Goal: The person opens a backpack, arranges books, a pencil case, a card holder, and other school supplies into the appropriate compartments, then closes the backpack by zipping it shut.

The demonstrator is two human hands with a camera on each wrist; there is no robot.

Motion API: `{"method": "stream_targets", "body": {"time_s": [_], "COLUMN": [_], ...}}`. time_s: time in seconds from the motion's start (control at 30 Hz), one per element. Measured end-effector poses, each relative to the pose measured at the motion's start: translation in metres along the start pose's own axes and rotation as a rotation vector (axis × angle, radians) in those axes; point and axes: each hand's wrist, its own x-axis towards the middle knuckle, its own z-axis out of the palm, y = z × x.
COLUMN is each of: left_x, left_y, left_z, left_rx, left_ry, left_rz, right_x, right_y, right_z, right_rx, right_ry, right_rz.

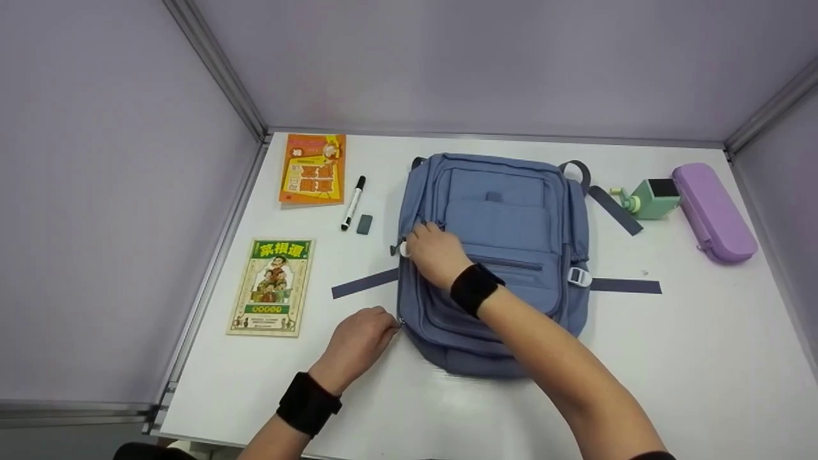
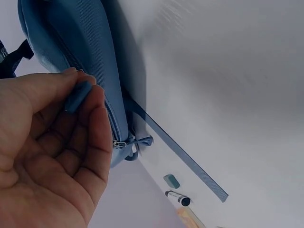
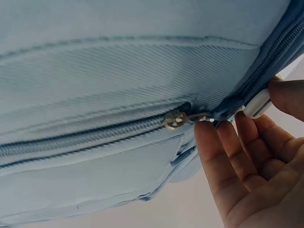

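Note:
A blue backpack (image 1: 498, 223) lies on the white table with its front pockets facing up. At its lower left edge my left hand (image 1: 363, 338) pinches a zipper pull; in the left wrist view the blue pull tab (image 2: 77, 97) shows between thumb and forefinger. My right hand (image 1: 438, 254) reaches across the pack to its left side. There, in the right wrist view, thumb and fingers pinch a white side buckle (image 3: 258, 103). Beside those fingertips is a metal zipper slider (image 3: 175, 119) on a pocket zipper. Another zipper slider (image 2: 119, 144) sits farther along the side zipper.
Left of the pack lie an orange booklet (image 1: 313, 169), a green-and-cream book (image 1: 271, 287), a marker (image 1: 353, 203) and a dark eraser (image 1: 364, 224). To its right are a green pencil sharpener (image 1: 655, 199) and a purple case (image 1: 714, 213). Straps (image 1: 626, 285) spread out sideways. Panels enclose the table.

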Motion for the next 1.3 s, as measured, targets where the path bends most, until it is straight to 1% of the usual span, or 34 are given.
{"method": "stream_targets", "body": {"time_s": [0.1, 0.17, 0.27, 0.37, 0.5, 0.57, 0.67, 0.8, 0.9, 1.07, 1.17, 1.3], "left_x": [-0.001, -0.001, 0.000, 0.000, 0.000, -0.001, -0.001, -0.001, -0.001, -0.002, -0.003, -0.003], "left_y": [-0.001, -0.001, -0.001, -0.001, -0.002, -0.002, -0.002, -0.002, -0.003, -0.003, -0.001, 0.003], "left_z": [0.000, 0.000, 0.001, 0.002, 0.003, 0.004, 0.005, 0.007, 0.010, 0.014, 0.013, 0.011], "left_rx": [-0.009, -0.016, -0.038, -0.072, -0.121, -0.133, -0.129, -0.096, -0.074, -0.070, -0.100, -0.134], "left_ry": [0.014, 0.026, 0.039, 0.044, 0.043, 0.045, 0.056, 0.079, 0.098, 0.107, 0.098, 0.103], "left_rz": [-0.006, -0.009, -0.022, -0.048, -0.091, -0.102, -0.106, -0.115, -0.132, -0.151, -0.160, -0.152], "right_x": [-0.002, -0.006, -0.018, -0.038, -0.072, -0.088, -0.109, -0.129, -0.136, -0.139, -0.139, -0.138], "right_y": [-0.001, -0.002, -0.006, -0.011, -0.018, -0.022, -0.028, -0.036, -0.041, -0.043, -0.041, -0.037], "right_z": [-0.001, -0.005, -0.013, -0.023, -0.031, -0.032, -0.029, -0.021, -0.014, -0.008, -0.011, -0.018], "right_rx": [0.027, 0.051, 0.095, 0.116, 0.132, 0.135, 0.127, 0.082, 0.041, 0.011, 0.033, 0.110], "right_ry": [-0.041, -0.050, -0.026, 0.012, 0.062, 0.083, 0.092, 0.079, 0.092, 0.205, 0.248, 0.253], "right_rz": [0.018, 0.014, -0.022, -0.071, -0.117, -0.133, -0.152, -0.158, -0.151, -0.163, -0.171, -0.134]}}
